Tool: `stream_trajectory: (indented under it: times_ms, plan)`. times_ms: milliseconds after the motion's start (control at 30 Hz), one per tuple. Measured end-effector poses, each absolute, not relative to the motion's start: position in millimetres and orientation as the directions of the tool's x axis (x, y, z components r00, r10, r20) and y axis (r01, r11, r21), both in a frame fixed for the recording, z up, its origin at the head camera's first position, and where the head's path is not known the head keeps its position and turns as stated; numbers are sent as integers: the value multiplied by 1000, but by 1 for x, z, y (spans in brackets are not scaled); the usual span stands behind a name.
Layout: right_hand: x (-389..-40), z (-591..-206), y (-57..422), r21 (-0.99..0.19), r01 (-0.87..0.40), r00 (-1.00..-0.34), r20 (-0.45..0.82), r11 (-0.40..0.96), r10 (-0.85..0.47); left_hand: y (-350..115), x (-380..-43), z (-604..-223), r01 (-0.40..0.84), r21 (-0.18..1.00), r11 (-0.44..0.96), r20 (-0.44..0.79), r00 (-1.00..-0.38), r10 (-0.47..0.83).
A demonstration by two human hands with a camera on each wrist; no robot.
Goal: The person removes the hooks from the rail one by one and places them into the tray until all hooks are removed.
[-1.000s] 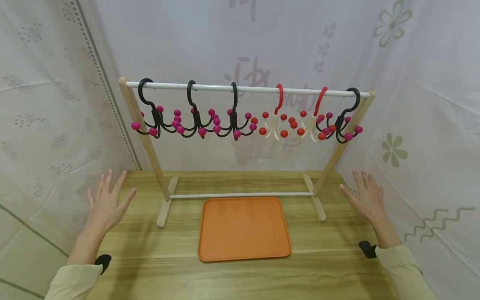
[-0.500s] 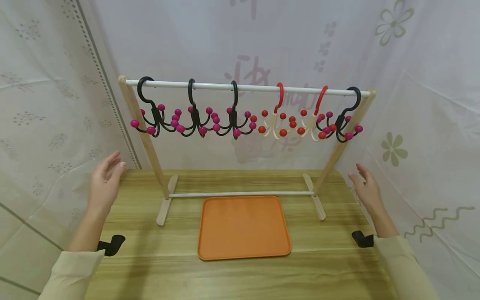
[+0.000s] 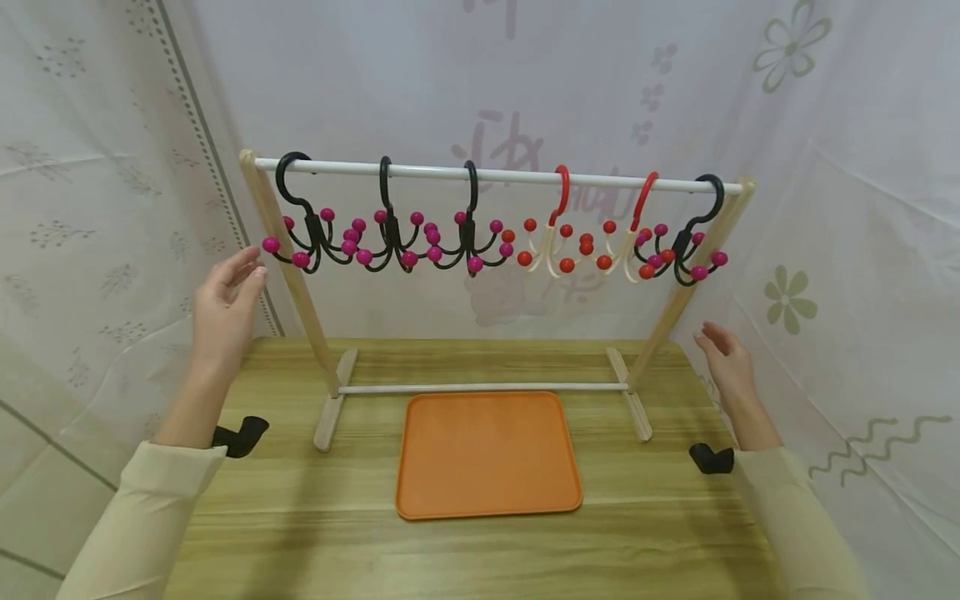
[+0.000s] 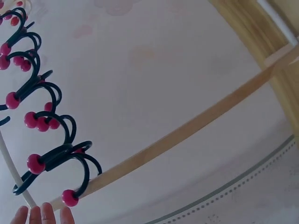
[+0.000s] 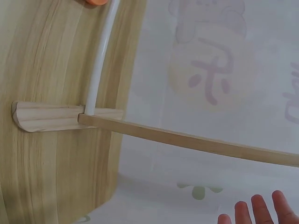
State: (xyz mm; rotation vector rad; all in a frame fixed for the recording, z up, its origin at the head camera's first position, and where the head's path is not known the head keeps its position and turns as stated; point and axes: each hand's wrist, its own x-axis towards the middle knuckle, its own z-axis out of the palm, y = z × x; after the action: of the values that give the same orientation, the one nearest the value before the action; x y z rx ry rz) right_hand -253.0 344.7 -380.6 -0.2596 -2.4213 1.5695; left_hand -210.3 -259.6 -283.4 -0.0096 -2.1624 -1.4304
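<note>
Loosely bent and empty, the left grip [image 3: 224,315] is just beside the leftmost black hanger [image 3: 315,232] on the white rod [image 3: 427,172]; the right grip [image 3: 732,368], likewise, is near the right post [image 3: 664,329]. Lifting the hook [image 3: 282,180] straight up should avoid snagging the next hanger [image 3: 393,232].

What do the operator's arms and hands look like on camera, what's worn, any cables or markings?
The left hand and right hand are bare, with no gloves or rings visible. A plain, pale cream fabric left sleeve and matching right sleeve cover the forearms. A small, black, bent attachment juts out by each cuff. I see no cables or markings.
</note>
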Motion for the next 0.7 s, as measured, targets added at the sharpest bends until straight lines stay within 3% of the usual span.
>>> stream_trajectory:
  times_ms: [267,700]
  plan:
    - [-263,-379,344,-934,61,-953,50,351,299,-256,-223,-266,288,855,432,430,-859,-279]
    - [-285,-375,338,-917,81,-953,44,390,301,-248,-245,-251,262,852,452,409,-873,-265]
